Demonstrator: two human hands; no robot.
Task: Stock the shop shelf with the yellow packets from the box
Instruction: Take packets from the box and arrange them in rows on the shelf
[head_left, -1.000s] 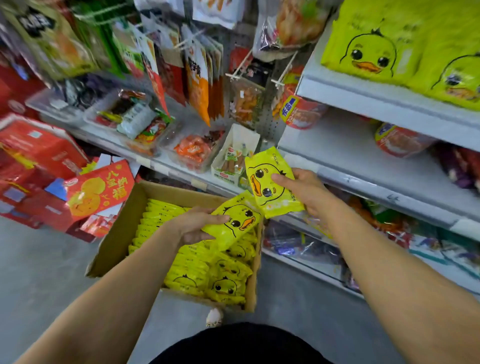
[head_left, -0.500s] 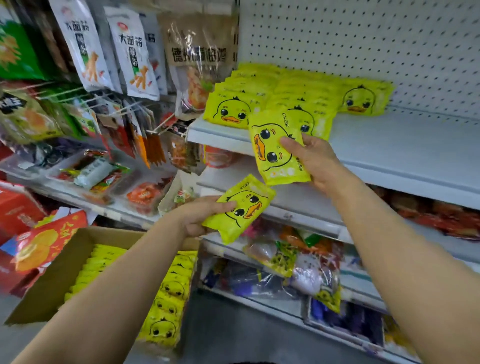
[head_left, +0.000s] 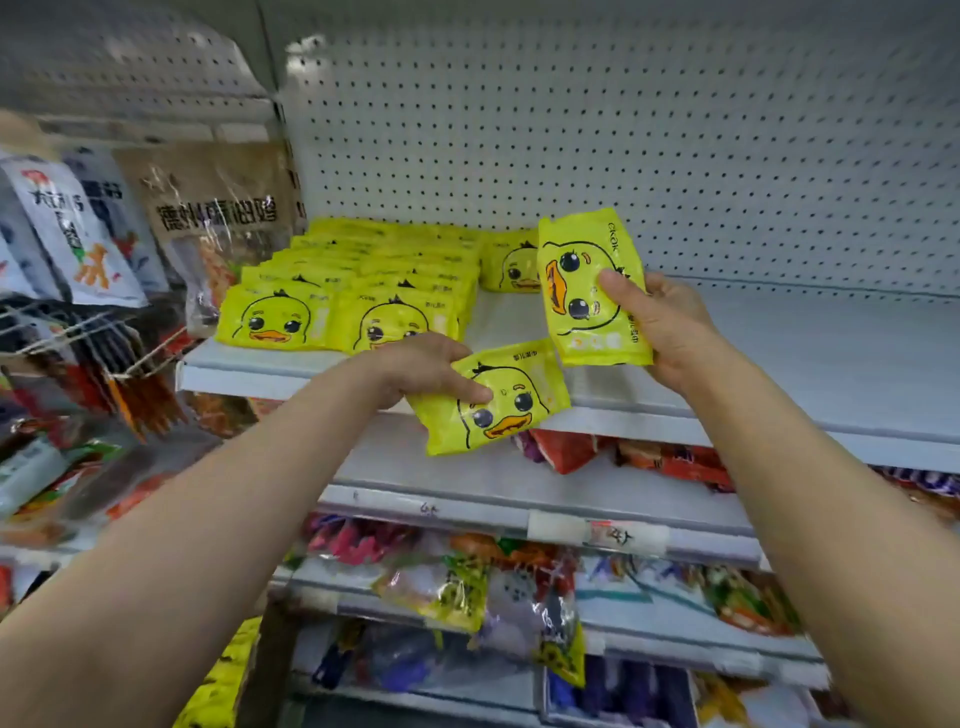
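Gripping duck-face packet (head_left: 493, 397), left hand (head_left: 415, 369); right hand (head_left: 670, 322) holds second packet (head_left: 589, 286) ("CKOK" print).

two hands (head_left: 421, 371), two held yellow packets (head_left: 493, 397)

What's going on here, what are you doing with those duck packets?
A person is stocking a shop shelf with yellow duck-face packets. The left hand holds one packet at the shelf's front edge, and the right hand holds another packet upright above the shelf. Rows of the same packets already fill the shelf's left part; the right part is bare. Neither held packet has been set down yet.
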